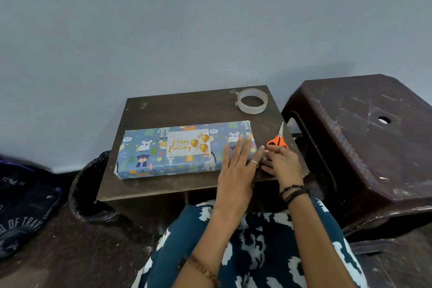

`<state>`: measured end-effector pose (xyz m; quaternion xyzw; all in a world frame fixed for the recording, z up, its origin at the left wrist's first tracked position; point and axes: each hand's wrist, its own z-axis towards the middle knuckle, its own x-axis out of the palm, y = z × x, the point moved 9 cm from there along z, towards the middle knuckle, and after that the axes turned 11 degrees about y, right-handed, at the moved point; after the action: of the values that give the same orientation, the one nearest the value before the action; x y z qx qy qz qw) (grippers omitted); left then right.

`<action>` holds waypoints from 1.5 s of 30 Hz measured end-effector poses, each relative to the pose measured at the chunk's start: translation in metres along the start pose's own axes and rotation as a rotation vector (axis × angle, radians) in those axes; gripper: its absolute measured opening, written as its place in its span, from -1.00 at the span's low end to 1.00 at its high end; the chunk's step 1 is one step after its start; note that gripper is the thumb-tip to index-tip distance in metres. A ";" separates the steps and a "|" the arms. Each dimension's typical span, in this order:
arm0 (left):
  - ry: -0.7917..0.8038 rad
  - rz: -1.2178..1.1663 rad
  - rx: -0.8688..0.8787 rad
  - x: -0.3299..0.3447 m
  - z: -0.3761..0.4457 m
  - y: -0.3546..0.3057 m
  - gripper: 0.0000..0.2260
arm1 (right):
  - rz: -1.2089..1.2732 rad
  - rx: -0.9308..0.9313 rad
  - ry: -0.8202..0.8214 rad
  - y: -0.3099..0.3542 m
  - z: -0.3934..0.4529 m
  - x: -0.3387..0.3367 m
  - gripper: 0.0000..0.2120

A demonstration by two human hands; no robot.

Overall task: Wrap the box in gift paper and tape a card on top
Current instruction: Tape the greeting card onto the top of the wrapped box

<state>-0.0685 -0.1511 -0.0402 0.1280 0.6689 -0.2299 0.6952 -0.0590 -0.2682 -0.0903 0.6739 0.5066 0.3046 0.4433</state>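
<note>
The box (149, 154) lies flat on a small dark table (182, 107), covered in blue gift paper with cartoon animals. A white "Happy Birthday" card (187, 144) with gold balloons sits on its top, near the middle. My left hand (238, 166) rests flat with straight fingers on the box's right end. My right hand (281, 162) is just right of the box's end, fingers bent toward it at the table; what they touch is hidden.
A roll of clear tape (252, 101) stands at the table's back right corner. Orange-handled scissors (278, 138) lie right of the box. A brown plastic stool (369, 133) stands to the right, a black-lined bin (88, 189) to the left.
</note>
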 end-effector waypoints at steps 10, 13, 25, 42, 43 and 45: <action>0.008 0.006 0.001 -0.005 -0.001 0.012 -0.02 | 0.387 0.123 0.150 -0.003 -0.010 0.018 -0.71; -0.047 -0.030 0.018 -0.008 0.000 0.016 -0.07 | 0.471 0.105 0.167 0.000 -0.013 0.018 -0.70; -0.415 -0.126 0.077 -0.106 -0.009 0.021 -0.40 | 0.632 -0.258 0.365 0.079 -0.053 0.019 -0.83; -0.536 -0.967 -0.068 -0.224 -0.075 0.046 -0.57 | -0.367 -1.180 0.258 0.241 -0.201 0.051 -0.79; -0.539 -0.950 -0.073 -0.226 -0.076 0.049 -0.57 | -0.404 -1.199 0.248 0.244 -0.202 0.055 -0.82; -0.543 -0.917 -0.078 -0.229 -0.078 0.054 -0.56 | -0.459 -1.227 0.231 0.246 -0.204 0.062 -0.85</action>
<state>-0.1096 -0.0329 0.1735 -0.2672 0.4603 -0.5100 0.6757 -0.1143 -0.1728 0.2160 0.1374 0.4162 0.5057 0.7431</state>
